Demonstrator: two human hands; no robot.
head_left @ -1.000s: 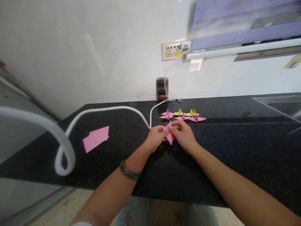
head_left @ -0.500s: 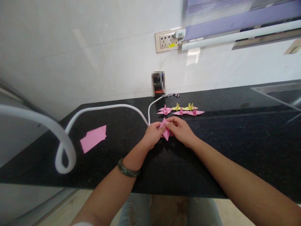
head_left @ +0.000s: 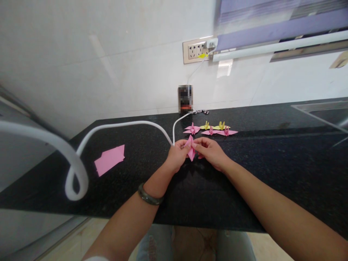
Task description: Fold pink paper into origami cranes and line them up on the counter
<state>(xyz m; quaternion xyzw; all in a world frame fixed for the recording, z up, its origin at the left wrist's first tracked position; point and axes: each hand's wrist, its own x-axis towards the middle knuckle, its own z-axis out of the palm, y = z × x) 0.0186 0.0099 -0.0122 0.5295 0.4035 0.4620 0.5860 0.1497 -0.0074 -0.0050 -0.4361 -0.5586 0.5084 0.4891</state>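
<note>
A folded piece of pink origami paper is held upright just above the dark counter. My left hand pinches its left side between thumb and fingers. From the right, my right hand grips its edge with thumb and forefinger; the other fingers are curled behind and partly hidden. Beyond my hands stand several folded paper cranes: a pink crane at the left, a yellow crane in the back row and another pink crane at the right.
Pink paper sheets lie at the left on the black counter. A thick white flexible stand loops across the left side. A pixelated phone-like object leans against the wall, below a socket. A sink is at the right.
The right thumb has drawn slightly away from the middle of the pink paper towards its right edge. The whole view has shifted slightly.
</note>
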